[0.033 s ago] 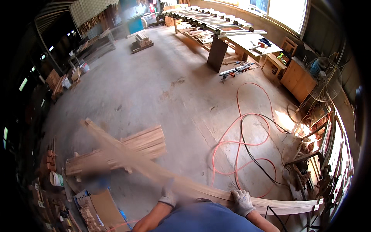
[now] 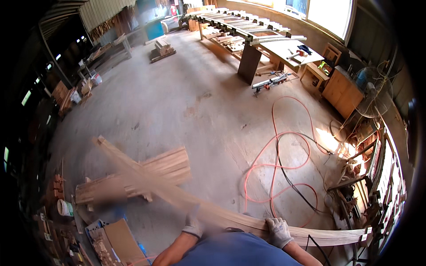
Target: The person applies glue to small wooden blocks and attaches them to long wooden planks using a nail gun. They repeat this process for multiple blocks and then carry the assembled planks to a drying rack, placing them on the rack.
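I hold a long pale wooden plank (image 2: pixel 146 181) low across my front, running from the far left to the near right, where its end reaches (image 2: pixel 355 237). My left hand (image 2: pixel 193 225) in a grey glove grips it near the middle. My right hand (image 2: pixel 278 231), in a white glove, grips it further right. The plank's far end is motion-blurred and passes over a stack of similar planks (image 2: pixel 171 165) lying on the concrete floor.
An orange hose (image 2: pixel 275 166) and a black cable (image 2: pixel 288 177) loop on the floor to the right. A cardboard box (image 2: pixel 120 237) and white bucket (image 2: pixel 65 207) sit at near left. A long workbench (image 2: pixel 284 48), wooden cabinet (image 2: pixel 341 91) and fan (image 2: pixel 372 93) stand far right.
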The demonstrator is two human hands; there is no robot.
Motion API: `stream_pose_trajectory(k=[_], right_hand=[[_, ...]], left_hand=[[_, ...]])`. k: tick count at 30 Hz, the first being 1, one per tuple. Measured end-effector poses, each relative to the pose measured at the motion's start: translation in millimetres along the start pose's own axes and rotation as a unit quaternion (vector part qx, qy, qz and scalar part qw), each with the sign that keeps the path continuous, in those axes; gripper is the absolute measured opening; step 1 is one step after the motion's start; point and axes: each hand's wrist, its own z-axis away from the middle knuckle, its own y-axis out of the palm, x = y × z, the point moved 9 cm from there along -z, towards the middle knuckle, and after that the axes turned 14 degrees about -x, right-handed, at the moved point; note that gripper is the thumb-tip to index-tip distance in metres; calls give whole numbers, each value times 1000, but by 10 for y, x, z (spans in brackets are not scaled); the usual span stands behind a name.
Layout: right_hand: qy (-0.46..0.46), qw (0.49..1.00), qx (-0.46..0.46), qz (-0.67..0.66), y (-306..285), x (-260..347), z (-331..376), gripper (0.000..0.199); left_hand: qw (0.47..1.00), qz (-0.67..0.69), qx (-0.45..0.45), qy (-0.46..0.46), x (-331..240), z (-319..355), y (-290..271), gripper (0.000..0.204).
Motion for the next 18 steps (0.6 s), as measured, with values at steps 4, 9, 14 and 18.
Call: stream_pose_trajectory(k=[4, 9, 14, 18], right_hand=[[-10, 1000, -6, -2, -23, -108, -964, 80], [-6, 1000, 3, 10, 244, -568, -2332, 79], [11, 999, 42, -6, 123, -1199, -4237, 80], [-2, 999, 43, -28, -221, -1498, -5341, 83]], left_hand=[[999, 18, 13, 30, -394, -835, 535, 50], [999, -11, -2, 51, -892, -1472, 1737, 44], [998, -5, 54, 28, -1271, -2415, 3347, 33], [999, -16, 19, 45, -1526, -2984, 4017, 53]])
